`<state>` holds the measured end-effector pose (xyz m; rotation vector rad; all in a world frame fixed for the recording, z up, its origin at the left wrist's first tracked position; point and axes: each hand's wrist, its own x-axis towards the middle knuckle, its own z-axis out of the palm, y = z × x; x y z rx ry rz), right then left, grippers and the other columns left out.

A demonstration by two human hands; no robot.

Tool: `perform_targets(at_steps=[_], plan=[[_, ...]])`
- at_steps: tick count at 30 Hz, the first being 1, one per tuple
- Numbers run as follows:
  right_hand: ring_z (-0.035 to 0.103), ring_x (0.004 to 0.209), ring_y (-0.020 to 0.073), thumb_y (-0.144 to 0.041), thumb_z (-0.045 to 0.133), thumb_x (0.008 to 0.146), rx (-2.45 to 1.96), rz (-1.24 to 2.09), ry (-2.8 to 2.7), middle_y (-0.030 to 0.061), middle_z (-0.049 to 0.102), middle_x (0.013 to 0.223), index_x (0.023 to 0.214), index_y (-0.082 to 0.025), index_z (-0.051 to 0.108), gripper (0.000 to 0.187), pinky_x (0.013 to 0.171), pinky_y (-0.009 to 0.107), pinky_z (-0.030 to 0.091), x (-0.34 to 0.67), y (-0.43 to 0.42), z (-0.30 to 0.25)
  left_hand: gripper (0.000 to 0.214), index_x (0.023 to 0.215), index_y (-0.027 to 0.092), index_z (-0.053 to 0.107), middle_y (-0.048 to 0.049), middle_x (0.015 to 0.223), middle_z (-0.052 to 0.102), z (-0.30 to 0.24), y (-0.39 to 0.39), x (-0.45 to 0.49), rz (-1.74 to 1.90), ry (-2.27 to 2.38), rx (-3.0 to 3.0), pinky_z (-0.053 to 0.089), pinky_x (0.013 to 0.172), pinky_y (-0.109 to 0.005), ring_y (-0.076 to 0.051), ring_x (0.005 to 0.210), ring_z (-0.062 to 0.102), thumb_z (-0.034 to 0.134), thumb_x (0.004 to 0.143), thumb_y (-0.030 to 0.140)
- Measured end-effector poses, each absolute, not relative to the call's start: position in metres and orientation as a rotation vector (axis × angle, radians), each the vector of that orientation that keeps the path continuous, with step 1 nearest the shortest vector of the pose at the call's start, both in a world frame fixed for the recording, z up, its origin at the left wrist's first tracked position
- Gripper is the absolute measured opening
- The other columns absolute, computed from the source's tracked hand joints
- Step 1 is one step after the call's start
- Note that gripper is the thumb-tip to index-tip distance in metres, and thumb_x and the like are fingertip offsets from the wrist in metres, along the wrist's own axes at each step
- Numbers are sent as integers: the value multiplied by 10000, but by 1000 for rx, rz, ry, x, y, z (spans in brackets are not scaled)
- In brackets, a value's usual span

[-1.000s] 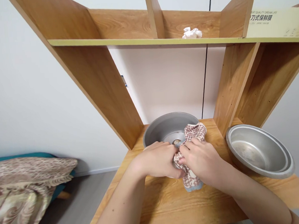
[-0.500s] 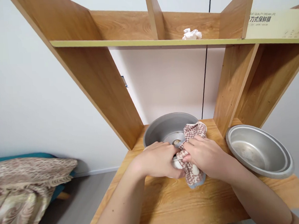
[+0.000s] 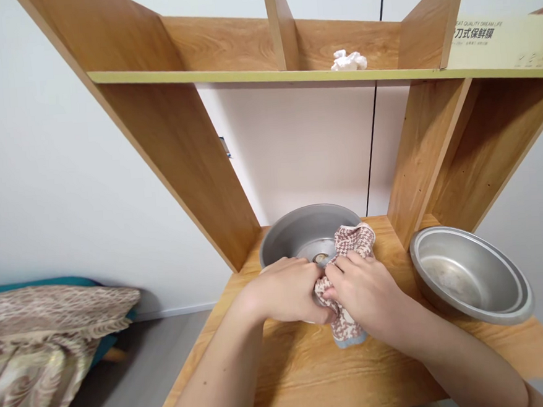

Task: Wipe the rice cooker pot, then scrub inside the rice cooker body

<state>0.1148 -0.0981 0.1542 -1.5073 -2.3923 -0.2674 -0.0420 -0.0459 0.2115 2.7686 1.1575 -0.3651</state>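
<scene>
A grey metal pot [image 3: 301, 229] stands on the wooden shelf board [image 3: 311, 368], its inside open to me. My left hand [image 3: 287, 289] is closed over the pot's near rim. My right hand [image 3: 365, 290] is closed on a brown-and-white patterned cloth [image 3: 355, 238], which drapes over the rim; one end lies inside the pot and the other hangs down onto the board in front. The two hands touch at the rim.
A steel basin [image 3: 472, 276] sits on the board at the right, beyond a wooden divider [image 3: 421, 156]. A crumpled white tissue [image 3: 349, 60] and a printed box [image 3: 502, 41] lie on the upper shelf. A bed with a patterned cover [image 3: 39, 344] is at lower left.
My right hand slid the cloth a little to the right along the rim, then back to the left against my left hand. The left hand and pot stayed put.
</scene>
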Motion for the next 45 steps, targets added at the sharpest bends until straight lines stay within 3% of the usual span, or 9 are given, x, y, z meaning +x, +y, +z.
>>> perform_targets(at_steps=[12, 21, 31, 45], plan=[[568, 924, 199, -399, 549, 985, -1445, -93, -2502, 32, 648, 923, 911, -192, 599, 226, 723, 329, 422, 137, -100, 181, 372, 689, 253, 655, -10, 672, 694, 214, -47, -43, -370, 1142, 2777, 397, 552, -313, -220, 644, 643, 593, 657, 618], [563, 922, 210, -378, 525, 999, -1422, -168, -2526, 53, 642, 923, 927, -182, 591, 218, 714, 332, 416, 133, -101, 178, 385, 716, 248, 667, -30, 715, 721, 213, -47, -42, -355, 1141, 2776, 454, 596, -321, -244, 701, 676, 606, 643, 622], [576, 930, 228, -416, 545, 980, -1454, -262, -2446, 55, 653, 911, 911, -197, 592, 234, 691, 326, 422, 121, -99, 159, 361, 645, 247, 619, -10, 605, 654, 213, -46, -42, -377, 1153, 2771, 389, 538, -316, -218, 604, 615, 610, 644, 608], [571, 971, 205, -376, 522, 1001, -1420, 38, -2529, 42, 649, 958, 940, -191, 592, 207, 769, 322, 425, 144, -97, 185, 356, 740, 256, 677, -7, 692, 700, 213, -46, -43, -373, 1138, 2762, 443, 602, -317, -231, 686, 658, 610, 659, 596]])
